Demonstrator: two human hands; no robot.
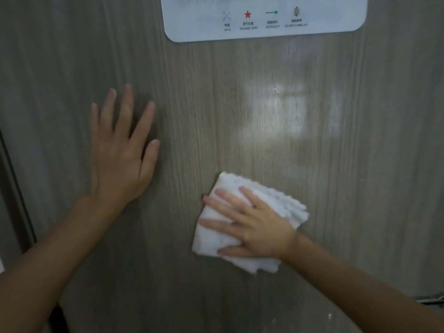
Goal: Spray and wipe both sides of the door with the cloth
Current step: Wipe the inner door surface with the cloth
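A folded white cloth (249, 222) is pressed flat against the door (216, 116) by the right hand (254, 227), whose fingers are spread and nearly straight across the fabric, pointing up and to the left; nothing is curled around or pinched. The cloth sticks out beyond the hand on the upper right and at the lower edge, where its layered folds are seen. It lies low and right of centre on the grey wood-grain panel.

Well apart to the left and higher up, the left hand (120, 150) is laid palm-flat on the door with its fingers straight and fanned upward, nothing being held.

Above the cloth, a pale glossy patch (283, 111) is seen on the panel. Higher still, at the top edge, the lower part of a white evacuation sign (264, 18) with rounded corners is fixed to the door, marked with a red star and a green arrow. A dark door edge (16, 188) is visible at far left.
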